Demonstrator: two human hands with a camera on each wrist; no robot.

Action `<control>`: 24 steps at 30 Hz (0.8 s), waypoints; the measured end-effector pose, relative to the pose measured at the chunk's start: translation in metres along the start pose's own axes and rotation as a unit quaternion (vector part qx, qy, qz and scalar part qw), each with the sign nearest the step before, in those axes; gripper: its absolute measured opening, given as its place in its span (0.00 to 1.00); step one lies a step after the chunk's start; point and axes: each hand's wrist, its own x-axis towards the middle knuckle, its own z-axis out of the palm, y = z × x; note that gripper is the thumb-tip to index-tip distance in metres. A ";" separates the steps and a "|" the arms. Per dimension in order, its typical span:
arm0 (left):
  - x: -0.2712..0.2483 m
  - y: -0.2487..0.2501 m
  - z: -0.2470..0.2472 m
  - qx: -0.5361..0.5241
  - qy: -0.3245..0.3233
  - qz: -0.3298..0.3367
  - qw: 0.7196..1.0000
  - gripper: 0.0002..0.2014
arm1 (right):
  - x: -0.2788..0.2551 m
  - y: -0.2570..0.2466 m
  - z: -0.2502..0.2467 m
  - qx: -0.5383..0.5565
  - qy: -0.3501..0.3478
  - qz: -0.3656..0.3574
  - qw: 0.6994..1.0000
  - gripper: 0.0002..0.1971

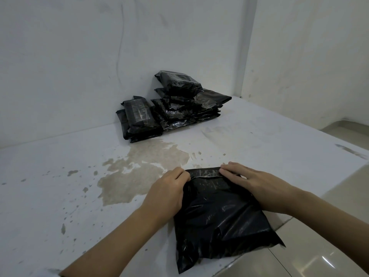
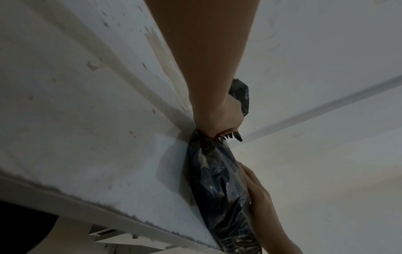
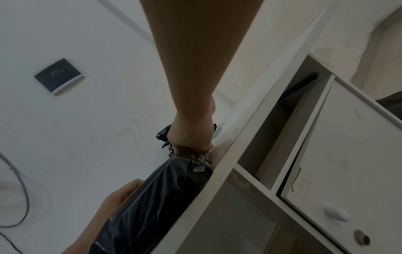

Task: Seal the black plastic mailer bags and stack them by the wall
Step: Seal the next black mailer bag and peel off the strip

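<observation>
- The white table (image 1: 60, 196) fills most of the head view, with a tan stain (image 1: 139, 172) near its middle.
- A stack of bags (image 1: 175, 104), black and taped, sits at 12 o'clock on the table, against the wall (image 1: 69, 56).
- One black bag (image 1: 219, 212) lies flat at 5 o'clock, its near corner overhanging the table edge and its top flap folded over.
- The right hand (image 1: 257, 186) lies at 2 o'clock on the bag, fingers straight and together, tips pressing the flap.
- The left hand (image 1: 169, 192) rests at 10 o'clock on the bag, fingers curled on the flap's left end; whether they pinch it I cannot tell.
</observation>
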 end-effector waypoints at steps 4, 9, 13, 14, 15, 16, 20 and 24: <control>0.000 -0.002 -0.004 -0.004 -0.018 -0.014 1.000 0.14 | 0.001 0.008 0.012 -0.052 0.056 0.001 0.997 0.50; 0.015 0.026 -0.025 0.014 -0.129 -0.091 0.987 0.15 | 0.006 0.005 0.014 -0.089 0.088 0.000 0.992 0.49; 0.040 0.058 -0.037 0.056 -0.291 -0.135 0.946 0.30 | 0.003 0.006 0.019 -0.054 0.087 -0.004 0.995 0.45; 0.043 0.065 -0.034 0.094 -0.319 -0.138 0.933 0.32 | 0.002 0.006 0.018 -0.023 0.078 -0.008 0.997 0.42; 0.046 0.071 -0.030 0.136 -0.344 -0.140 0.918 0.36 | 0.001 0.006 0.017 0.007 0.074 -0.005 0.997 0.38; 0.046 0.076 -0.027 0.176 -0.358 -0.133 0.907 0.40 | 0.002 0.006 0.016 0.029 0.070 0.000 0.997 0.34; 0.044 0.078 -0.014 0.196 -0.339 -0.037 0.919 0.47 | 0.000 0.011 0.025 0.062 0.066 0.011 0.996 0.31; 0.039 0.072 -0.007 0.103 -0.363 -0.083 0.922 0.43 | -0.001 0.014 0.033 0.103 0.102 0.005 0.989 0.32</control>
